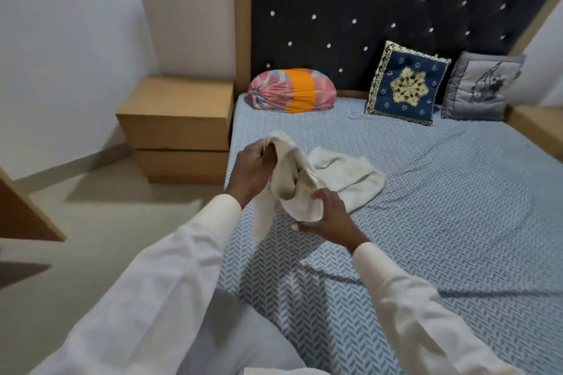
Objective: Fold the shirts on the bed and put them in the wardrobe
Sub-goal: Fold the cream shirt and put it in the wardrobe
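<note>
From the head view, the left hand point(256, 167) was closed in a fist around the bunched top of a cream shirt point(300, 189), lifted above the bed point(426, 207) near its left edge. The right hand point(327, 219), fingers curled and thumb out, gripped the shirt's lower fold. A second shirt point(344, 176) lay crumpled on the bed, just beyond the hands. A bolster point(292, 91) and two cushions point(405, 85) rested at the bed's head.

Left hand point(254, 161) grips cream shirt point(292, 179) above bed point(426, 192); right hand point(327, 216) holds its lower fold
</note>
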